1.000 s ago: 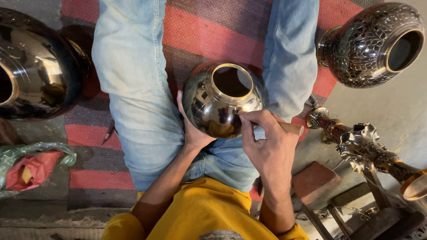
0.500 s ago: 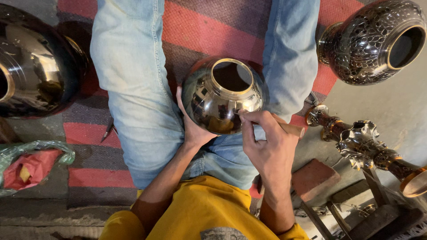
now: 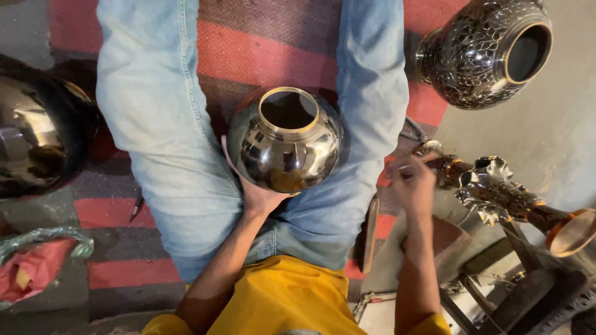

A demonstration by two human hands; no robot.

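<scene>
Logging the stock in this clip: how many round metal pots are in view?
3. A plain shiny pot rests between the legs, cupped by the left hand. A patterned pot lies top right on the floor. A large dark pot is cut off at the left edge; others may lie out of view.

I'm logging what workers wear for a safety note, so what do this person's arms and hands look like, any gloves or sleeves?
Both hands are bare: no gloves, rings or wristbands show on the left hand or the right hand, which is motion-blurred. The forearms are uncovered; short yellow sleeves of a yellow shirt end near the elbows. Light blue jeans cover the legs.
</scene>
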